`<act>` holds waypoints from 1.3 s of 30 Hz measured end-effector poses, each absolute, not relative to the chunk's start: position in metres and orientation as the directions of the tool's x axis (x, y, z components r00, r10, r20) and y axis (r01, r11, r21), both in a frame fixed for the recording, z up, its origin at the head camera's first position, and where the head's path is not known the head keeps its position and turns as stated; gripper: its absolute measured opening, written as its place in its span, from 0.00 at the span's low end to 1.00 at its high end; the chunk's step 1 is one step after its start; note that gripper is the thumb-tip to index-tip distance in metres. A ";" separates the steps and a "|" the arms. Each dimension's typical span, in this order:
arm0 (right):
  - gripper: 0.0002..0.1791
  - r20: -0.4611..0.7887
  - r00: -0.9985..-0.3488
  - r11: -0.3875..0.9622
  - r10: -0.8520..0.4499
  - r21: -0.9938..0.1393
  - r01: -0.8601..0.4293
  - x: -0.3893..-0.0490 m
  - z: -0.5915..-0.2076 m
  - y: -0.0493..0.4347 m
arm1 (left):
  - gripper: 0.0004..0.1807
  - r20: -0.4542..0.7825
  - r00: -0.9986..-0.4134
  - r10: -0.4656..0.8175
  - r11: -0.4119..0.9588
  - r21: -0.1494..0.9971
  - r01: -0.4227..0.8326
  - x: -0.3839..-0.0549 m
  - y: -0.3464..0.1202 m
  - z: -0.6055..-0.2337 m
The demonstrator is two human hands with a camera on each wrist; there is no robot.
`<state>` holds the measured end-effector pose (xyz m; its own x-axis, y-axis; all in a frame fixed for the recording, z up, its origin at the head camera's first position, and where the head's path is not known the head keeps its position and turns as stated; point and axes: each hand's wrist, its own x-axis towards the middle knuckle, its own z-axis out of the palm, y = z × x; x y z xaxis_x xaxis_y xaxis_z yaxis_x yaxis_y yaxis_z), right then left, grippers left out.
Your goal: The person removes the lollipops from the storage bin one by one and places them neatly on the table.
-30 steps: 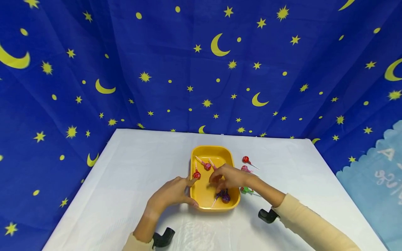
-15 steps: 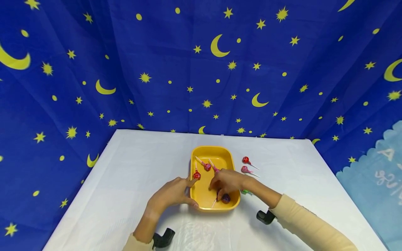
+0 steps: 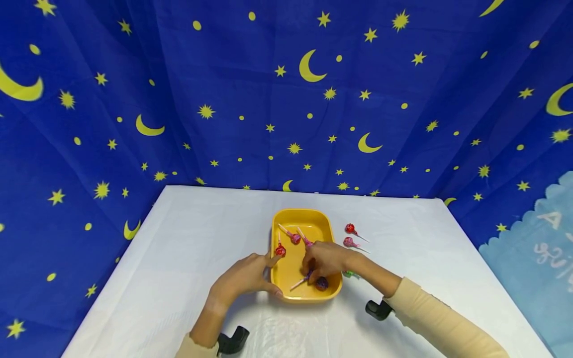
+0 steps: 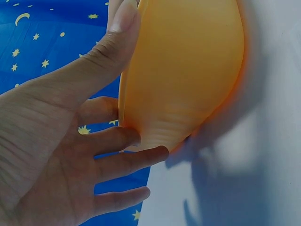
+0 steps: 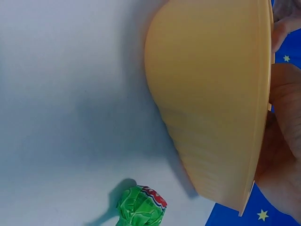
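My left hand [image 3: 246, 274] holds the left side of the yellow tray [image 3: 304, 300]. Its index finger reaches over the rim and its thumb lies by the near corner; in the left wrist view the other fingers [image 4: 127, 160] are against or beside the outer wall. Down inside the tray, my right hand [image 3: 329, 258] pinches a purple lollipop [image 3: 301, 284], its stick pointing left and toward me. A second dark purple lollipop [image 3: 321, 284] lies beside it. Also in the tray are a red lollipop [image 3: 280, 250], a pink lollipop [image 3: 295, 238] and another pink one, partly hidden.
To the right of the tray lie a red lollipop [image 3: 350, 228], a pink lollipop [image 3: 348, 242] and a green lollipop [image 5: 141, 207], partly hidden by the right forearm in the head view. A blue star-patterned cloth [image 3: 250, 99] hangs behind the white table [image 3: 201, 223].
My right hand has moved down and toward me onto the purple lollipop, and that lollipop's stick has swung left. The left hand and tray have stayed put.
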<state>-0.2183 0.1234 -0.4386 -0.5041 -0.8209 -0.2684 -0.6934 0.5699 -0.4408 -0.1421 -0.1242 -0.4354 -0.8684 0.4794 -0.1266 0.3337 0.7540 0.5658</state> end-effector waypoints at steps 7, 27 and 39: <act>0.09 -0.213 -0.477 0.515 -0.853 -0.488 -0.705 -0.219 -0.441 0.125 | 0.46 -0.125 -0.868 0.481 0.750 0.572 0.333 -0.142 -0.125 -0.435; 0.11 -0.045 -0.594 0.451 -0.804 -0.696 -0.558 -0.221 -0.439 0.130 | 0.48 -0.138 -0.874 0.467 0.757 0.573 0.314 -0.142 -0.124 -0.437; 0.17 -0.018 -0.699 0.435 -0.714 -0.794 -0.424 -0.225 -0.441 0.134 | 0.49 -0.130 -0.878 0.461 0.760 0.569 0.315 -0.141 -0.125 -0.437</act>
